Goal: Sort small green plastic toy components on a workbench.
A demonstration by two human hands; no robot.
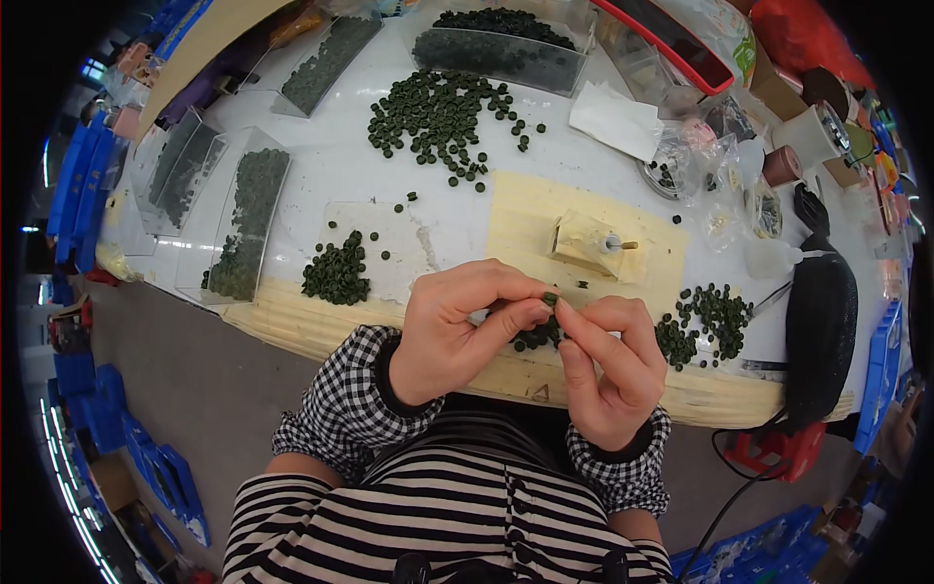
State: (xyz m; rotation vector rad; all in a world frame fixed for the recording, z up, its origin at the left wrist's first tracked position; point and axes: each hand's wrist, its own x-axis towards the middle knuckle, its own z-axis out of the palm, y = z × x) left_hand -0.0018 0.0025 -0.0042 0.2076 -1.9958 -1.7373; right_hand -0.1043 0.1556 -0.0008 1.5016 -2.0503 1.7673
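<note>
Between fingertips (535,310), rounded green piece (550,299)

White tissue (615,121), blue bins (82,190)

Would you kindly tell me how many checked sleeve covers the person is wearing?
2: the left sleeve cover is on the forearm behind the left hand, the right sleeve cover behind the right hand. No others show.

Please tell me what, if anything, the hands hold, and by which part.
A small dark green piece, between the fingertips of the left hand and right hand; which part is gripped is too small to tell.
</note>
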